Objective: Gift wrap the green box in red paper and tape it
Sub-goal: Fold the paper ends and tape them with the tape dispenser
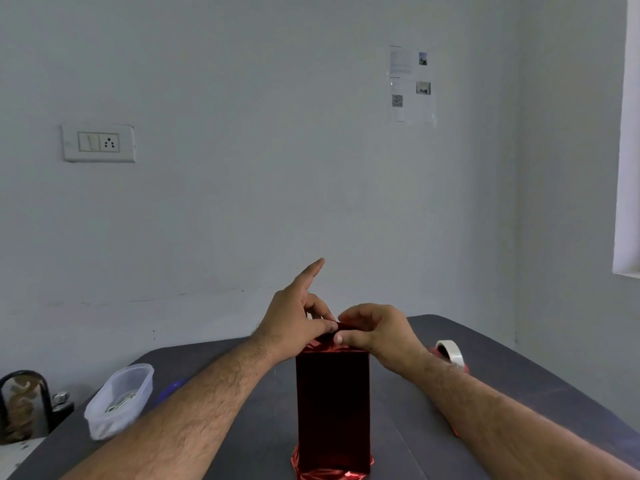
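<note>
The box point(332, 410) stands upright on the dark table point(502, 386), covered in shiny red paper so that no green shows. Crumpled paper ends stick out at its top and bottom. My left hand point(298, 320) pinches the paper flap at the top with thumb and middle fingers, its index finger pointing up and away. My right hand point(377, 330) pinches the same flap from the right, fingers curled round it. A roll of clear tape point(450, 353) lies on the table just behind my right wrist.
A clear plastic tub point(119, 398) with small items sits at the left of the table, a blue pen point(169, 389) beside it. A dark arched object point(24, 407) and a small bottle stand past the left edge. A wall lies behind.
</note>
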{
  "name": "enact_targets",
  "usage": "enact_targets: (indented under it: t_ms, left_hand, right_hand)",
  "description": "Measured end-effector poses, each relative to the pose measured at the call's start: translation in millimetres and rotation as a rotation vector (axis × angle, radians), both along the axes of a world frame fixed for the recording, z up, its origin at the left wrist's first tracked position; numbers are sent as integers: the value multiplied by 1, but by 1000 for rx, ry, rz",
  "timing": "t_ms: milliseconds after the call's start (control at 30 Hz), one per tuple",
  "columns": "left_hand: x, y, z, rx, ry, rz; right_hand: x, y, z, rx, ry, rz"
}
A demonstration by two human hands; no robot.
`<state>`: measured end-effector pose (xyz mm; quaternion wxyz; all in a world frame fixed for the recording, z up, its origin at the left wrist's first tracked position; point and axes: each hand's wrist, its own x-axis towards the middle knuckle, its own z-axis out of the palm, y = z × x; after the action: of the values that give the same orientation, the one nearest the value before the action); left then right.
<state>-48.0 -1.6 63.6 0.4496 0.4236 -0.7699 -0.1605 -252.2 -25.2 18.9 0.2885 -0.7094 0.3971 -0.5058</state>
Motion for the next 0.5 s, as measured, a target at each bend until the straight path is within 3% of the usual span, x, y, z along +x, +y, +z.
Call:
enact_targets:
  t_ms: [167,500]
  left_hand:
    - [-8,6,-11,-37,106,68]
    - [-5,10,-14,-21,50,52]
  right_hand:
    - [-5,11,-6,-46,27,236]
    - [-2,10,2,-136,253,15]
